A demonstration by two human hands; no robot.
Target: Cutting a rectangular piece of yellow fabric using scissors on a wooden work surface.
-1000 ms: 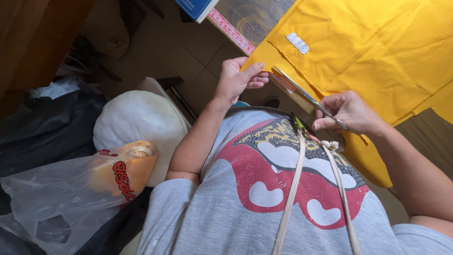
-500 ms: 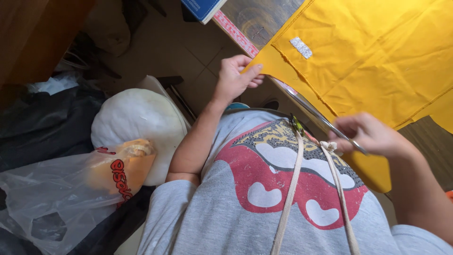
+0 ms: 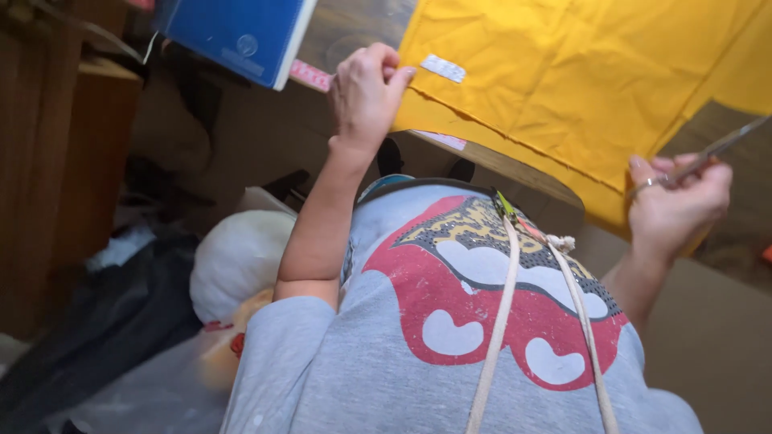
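A yellow fabric [image 3: 579,72] lies spread on a wooden table [image 3: 515,170], with a small white label [image 3: 444,68] near its corner. My left hand [image 3: 366,92] pinches the fabric's corner edge beside that label. My right hand [image 3: 675,205] is off to the right, below the fabric's lower edge, with its fingers closed through the handles of metal scissors [image 3: 716,149]. The blades point up and to the right, away from the cloth.
A blue book [image 3: 233,32] and a pink measuring tape [image 3: 310,74] lie at the table's left end. Below the table are a white bag [image 3: 241,257], a dark bag [image 3: 104,329] and clear plastic. A beige strap [image 3: 498,321] hangs over my grey shirt.
My right hand has carried the scissors to the right, off the fabric's edge. My left hand keeps its hold on the fabric corner. The view has shifted.
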